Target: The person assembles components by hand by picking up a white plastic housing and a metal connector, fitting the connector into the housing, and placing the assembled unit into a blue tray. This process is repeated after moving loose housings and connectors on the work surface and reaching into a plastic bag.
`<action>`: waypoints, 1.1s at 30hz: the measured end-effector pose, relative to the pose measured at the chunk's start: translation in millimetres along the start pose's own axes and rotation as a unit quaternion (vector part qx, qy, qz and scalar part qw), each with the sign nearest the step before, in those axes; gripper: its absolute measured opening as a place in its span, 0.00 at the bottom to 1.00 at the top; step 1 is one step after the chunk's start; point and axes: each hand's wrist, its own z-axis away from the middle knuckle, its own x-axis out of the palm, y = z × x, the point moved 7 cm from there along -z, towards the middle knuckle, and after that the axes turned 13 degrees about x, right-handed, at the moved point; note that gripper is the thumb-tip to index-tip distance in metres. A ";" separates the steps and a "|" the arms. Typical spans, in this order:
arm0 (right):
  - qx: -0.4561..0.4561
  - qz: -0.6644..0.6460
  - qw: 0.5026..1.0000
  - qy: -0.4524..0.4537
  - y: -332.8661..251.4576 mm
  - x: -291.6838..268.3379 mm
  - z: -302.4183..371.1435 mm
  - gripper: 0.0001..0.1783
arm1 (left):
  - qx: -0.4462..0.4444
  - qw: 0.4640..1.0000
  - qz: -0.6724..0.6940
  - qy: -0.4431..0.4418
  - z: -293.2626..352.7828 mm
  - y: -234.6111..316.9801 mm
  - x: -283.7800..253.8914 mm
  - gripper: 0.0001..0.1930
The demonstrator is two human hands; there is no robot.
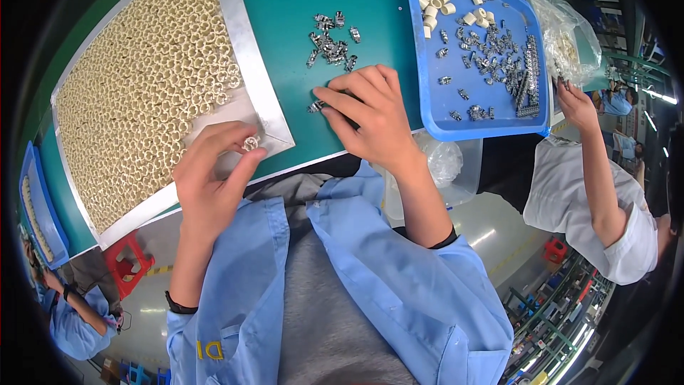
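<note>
My left hand (pixel 214 175) is closed, pinching a small cream ring-shaped piece (pixel 250 144) between thumb and fingers above the tray's lower right corner. A big metal-rimmed tray (pixel 258 82) beside it is packed with rows of cream ring pieces (pixel 146 85). My right hand (pixel 375 117) reaches down to the green table top, its thumb and fingertips closed around a small dark metal part (pixel 315 107). Just beyond those fingers lies a loose pile of similar metal parts (pixel 329 48).
A blue tray (pixel 481 130) at the right holds cream sleeves (pixel 447 9) and many metal parts (pixel 491 60). A clear plastic bag (pixel 570 36) sits past it, near a co-worker's hand (pixel 576 103). Another blue tray (pixel 53 232) and a red stool (pixel 130 264) are at far left.
</note>
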 end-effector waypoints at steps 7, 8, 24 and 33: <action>0.010 -0.094 0.995 -0.014 -3.3 1.0 -5.6 0.10 | -0.025 0.997 0.070 0.019 8.0 -4.5 -2.2 0.14; 0.007 -0.097 0.995 -0.017 -5.6 2.2 -5.7 0.10 | -0.026 0.997 0.072 0.025 9.1 -4.4 -3.0 0.15; -0.110 -0.312 0.943 0.032 -104.4 -43.6 -38.0 0.14 | 0.123 0.987 0.034 0.097 -10.8 41.9 -25.5 0.17; -0.104 -0.303 0.947 0.028 -107.6 -42.2 -35.8 0.15 | 0.139 0.987 -0.022 0.081 -12.6 52.1 -25.7 0.17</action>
